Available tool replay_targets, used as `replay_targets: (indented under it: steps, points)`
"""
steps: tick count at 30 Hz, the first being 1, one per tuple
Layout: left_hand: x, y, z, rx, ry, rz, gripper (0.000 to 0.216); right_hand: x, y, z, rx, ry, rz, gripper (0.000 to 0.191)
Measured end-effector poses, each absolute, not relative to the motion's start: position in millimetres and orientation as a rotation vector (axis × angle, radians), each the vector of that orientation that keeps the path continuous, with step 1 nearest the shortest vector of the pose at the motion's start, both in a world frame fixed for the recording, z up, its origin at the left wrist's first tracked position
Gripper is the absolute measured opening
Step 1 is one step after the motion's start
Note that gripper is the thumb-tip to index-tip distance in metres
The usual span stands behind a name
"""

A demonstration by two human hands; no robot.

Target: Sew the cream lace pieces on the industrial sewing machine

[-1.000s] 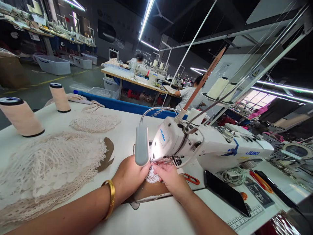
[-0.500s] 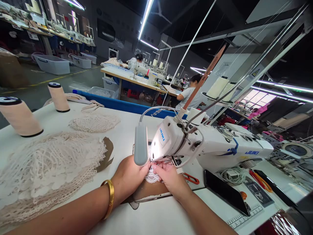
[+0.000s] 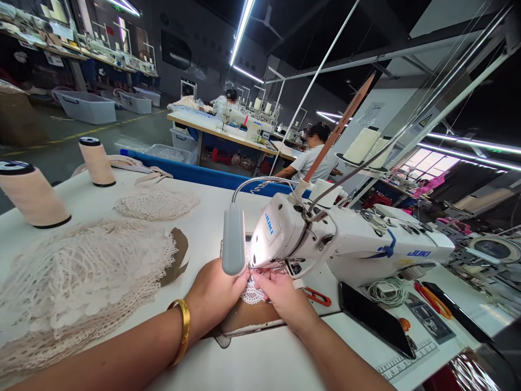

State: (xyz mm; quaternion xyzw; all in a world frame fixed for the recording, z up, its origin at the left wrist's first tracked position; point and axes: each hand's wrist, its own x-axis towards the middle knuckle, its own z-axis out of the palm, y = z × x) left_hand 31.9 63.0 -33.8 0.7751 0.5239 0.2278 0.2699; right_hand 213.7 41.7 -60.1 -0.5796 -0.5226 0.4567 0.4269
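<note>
Both hands work at the needle area of a white sewing machine (image 3: 293, 233). My left hand (image 3: 220, 288), below a gold bangle (image 3: 184, 328), has its fingers closed at the edge of a white lace piece (image 3: 253, 295). From the other side my right hand (image 3: 283, 293) pinches the same lace, thumb toward the needle. The fingertips almost meet under the machine head, and the needle itself is hidden. A grey lamp (image 3: 234, 239) hangs in front of the head, above my left fingers. Brown board (image 3: 248, 317) shows beneath the lace.
Lace pieces (image 3: 85, 282) are heaped at left, a smaller lace pile (image 3: 157, 205) behind. Two thread cones (image 3: 35, 195) stand at the far left. On the right lie a black phone (image 3: 376, 320), an orange-handled tool (image 3: 318, 296), a cable (image 3: 388, 291) and a ruler (image 3: 407, 361). A co-worker (image 3: 315, 155) sits beyond.
My hands and the lace stay in nearly the same place under the machine head. The co-worker in the background has shifted posture, with an arm reaching lower.
</note>
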Motion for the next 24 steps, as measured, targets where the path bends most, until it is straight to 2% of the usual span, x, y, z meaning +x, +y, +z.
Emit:
replay_targets:
  steps: [9,24]
  points:
    - [33,64,-36,2.106,1.436,0.585,0.026,212,44,-64,-1.493,-1.284,1.116,0.039]
    - [28,66,-40,2.170,1.366,0.530,0.033,203,48,-55,-1.558,-1.382,0.913,0.024]
